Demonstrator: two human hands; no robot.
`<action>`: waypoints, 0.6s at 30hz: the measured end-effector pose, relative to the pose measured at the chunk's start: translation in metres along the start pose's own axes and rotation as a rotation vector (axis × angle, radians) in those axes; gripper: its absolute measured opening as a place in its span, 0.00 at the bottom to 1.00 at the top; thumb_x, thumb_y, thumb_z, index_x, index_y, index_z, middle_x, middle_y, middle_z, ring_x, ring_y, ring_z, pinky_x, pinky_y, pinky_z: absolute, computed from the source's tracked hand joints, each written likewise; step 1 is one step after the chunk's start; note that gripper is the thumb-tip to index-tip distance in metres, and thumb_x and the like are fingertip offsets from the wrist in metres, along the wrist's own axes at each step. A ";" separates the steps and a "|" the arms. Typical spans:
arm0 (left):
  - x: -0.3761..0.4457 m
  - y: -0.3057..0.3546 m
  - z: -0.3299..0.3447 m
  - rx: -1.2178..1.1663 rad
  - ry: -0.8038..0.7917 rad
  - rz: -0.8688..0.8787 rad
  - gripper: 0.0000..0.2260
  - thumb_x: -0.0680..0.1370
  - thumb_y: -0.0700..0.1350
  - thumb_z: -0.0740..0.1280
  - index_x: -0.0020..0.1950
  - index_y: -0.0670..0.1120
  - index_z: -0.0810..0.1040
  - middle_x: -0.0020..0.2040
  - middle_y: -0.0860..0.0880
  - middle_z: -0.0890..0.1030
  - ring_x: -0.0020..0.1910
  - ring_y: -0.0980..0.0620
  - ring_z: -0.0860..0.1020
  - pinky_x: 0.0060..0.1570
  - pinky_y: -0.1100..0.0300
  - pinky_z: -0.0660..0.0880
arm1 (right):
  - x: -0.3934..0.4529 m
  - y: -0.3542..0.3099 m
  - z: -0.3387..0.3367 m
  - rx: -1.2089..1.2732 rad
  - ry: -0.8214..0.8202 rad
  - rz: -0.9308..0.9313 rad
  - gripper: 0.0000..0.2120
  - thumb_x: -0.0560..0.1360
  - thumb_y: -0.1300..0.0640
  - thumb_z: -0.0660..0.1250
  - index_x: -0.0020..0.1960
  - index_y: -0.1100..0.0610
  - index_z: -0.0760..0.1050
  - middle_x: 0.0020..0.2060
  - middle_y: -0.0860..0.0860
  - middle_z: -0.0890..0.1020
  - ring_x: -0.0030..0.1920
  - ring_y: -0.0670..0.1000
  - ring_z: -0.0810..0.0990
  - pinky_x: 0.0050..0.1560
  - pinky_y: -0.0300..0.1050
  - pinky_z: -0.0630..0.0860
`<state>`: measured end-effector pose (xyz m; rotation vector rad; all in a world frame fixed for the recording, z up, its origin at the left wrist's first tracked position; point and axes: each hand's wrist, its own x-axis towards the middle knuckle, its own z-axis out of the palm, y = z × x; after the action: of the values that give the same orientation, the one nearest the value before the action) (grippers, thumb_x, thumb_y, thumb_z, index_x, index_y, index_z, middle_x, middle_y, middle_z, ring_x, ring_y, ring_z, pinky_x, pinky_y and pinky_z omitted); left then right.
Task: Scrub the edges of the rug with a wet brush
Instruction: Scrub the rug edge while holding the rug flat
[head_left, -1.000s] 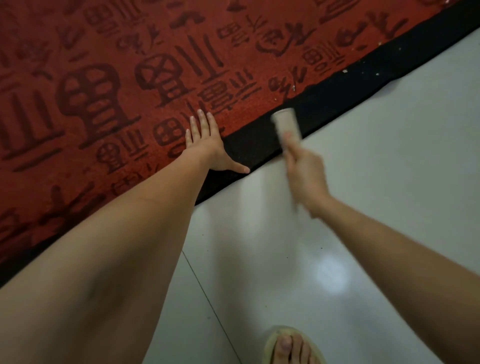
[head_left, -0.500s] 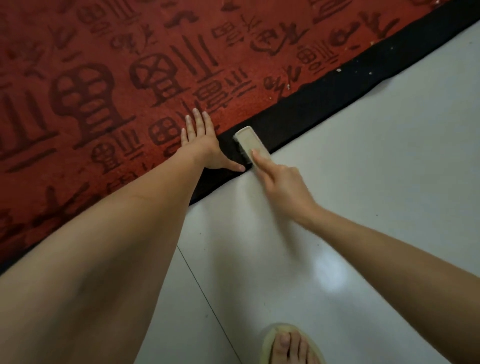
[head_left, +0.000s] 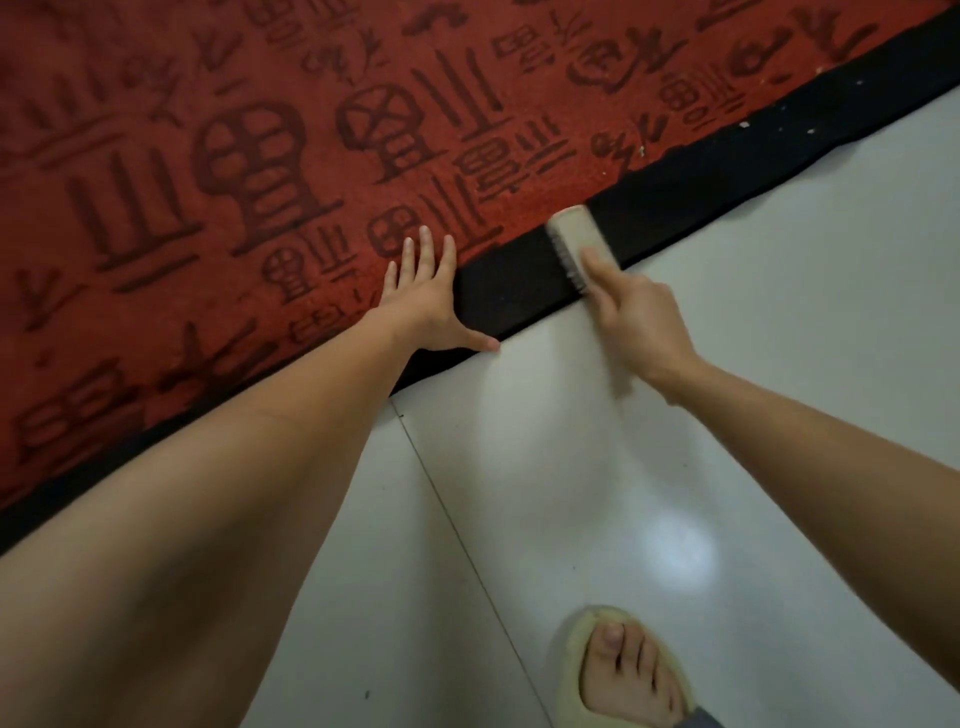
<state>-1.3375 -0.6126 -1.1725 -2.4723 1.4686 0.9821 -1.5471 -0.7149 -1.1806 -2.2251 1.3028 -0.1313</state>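
Foot: nearest to us, our toes (head_left: 626, 670) sit in a pale yellow slipper (head_left: 571, 649) at the bottom edge of the view.
Floor: glossy white tiles (head_left: 779, 338) with a thin grout line running away from us and a soft glare patch beside the foot.
Right hand: our right hand (head_left: 641, 322) curls round the near end of the brush, forefinger laid along its back; the hand is a little blurred.
Left hand: our left hand (head_left: 428, 301) lies flat with the fingers straight and spread, holding nothing. Its palm and fingers press on the rug where red meets black, and the thumb stretches out along the outer edge.
Brush: the cream-backed brush (head_left: 579, 241) lies across the black border, bristles showing along its left side, just right of the left hand and apart from it.
Border: the black border (head_left: 727, 182) runs diagonally, with pale specks farther up on the right.
Rug: the red rug (head_left: 260, 156) with dark symbol patterns fills the far side.
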 end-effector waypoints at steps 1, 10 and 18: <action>-0.003 -0.003 0.002 -0.006 0.002 -0.009 0.62 0.65 0.69 0.73 0.78 0.49 0.31 0.76 0.45 0.28 0.76 0.45 0.30 0.76 0.47 0.36 | 0.001 0.003 -0.003 0.025 0.064 0.079 0.21 0.81 0.52 0.58 0.73 0.43 0.65 0.54 0.65 0.80 0.53 0.65 0.78 0.54 0.53 0.73; -0.023 -0.037 0.014 -0.036 0.040 0.004 0.59 0.66 0.70 0.71 0.79 0.51 0.32 0.76 0.44 0.27 0.76 0.44 0.30 0.75 0.45 0.35 | -0.038 -0.032 0.026 -0.065 -0.141 -0.173 0.22 0.81 0.50 0.58 0.74 0.37 0.61 0.52 0.64 0.81 0.49 0.64 0.80 0.49 0.50 0.73; -0.035 -0.071 0.014 -0.060 0.037 0.013 0.56 0.69 0.65 0.72 0.79 0.51 0.33 0.77 0.45 0.28 0.76 0.45 0.30 0.74 0.48 0.35 | -0.083 -0.086 0.066 0.020 -0.277 -0.307 0.25 0.81 0.56 0.58 0.74 0.37 0.61 0.46 0.63 0.82 0.44 0.61 0.81 0.42 0.44 0.70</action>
<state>-1.2974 -0.5434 -1.1802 -2.5392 1.4901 1.0021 -1.5003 -0.5862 -1.1775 -2.3150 0.8078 0.0497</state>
